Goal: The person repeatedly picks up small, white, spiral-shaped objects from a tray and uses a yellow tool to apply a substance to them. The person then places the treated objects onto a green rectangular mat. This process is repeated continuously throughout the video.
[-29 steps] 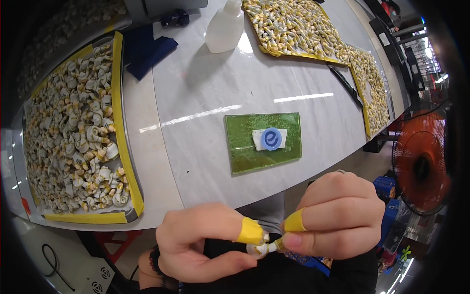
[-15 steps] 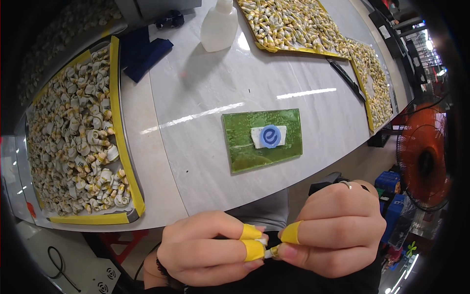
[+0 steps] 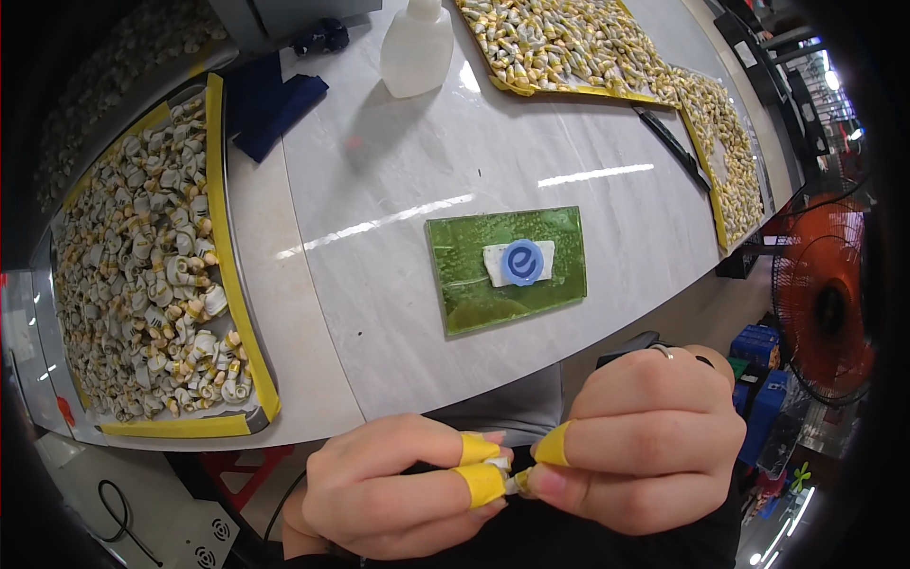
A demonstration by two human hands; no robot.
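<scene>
Pinching left hand (image 3: 398, 493): taped fingers (image 3: 482, 485) around a white-and-yellow piece (image 3: 513, 486).
Right hand (image 3: 654, 446): thumb (image 3: 548, 483) and taped finger (image 3: 553, 445) pinching its yellowish end.
Piece: best steadied lightly (looks delicate from here).

A glossy, pale grey marbled tabletop (image 3: 365, 313) spread before me, two white streaks of light (image 3: 595, 174) gleaming across it. To the right I saw a round orange fan (image 3: 827, 299) in a dark wire cage, with blue boxes (image 3: 755, 346) beside it. Below the table's left end stood a red frame (image 3: 248, 474) and a white casing (image 3: 156, 507) with round vents.
</scene>
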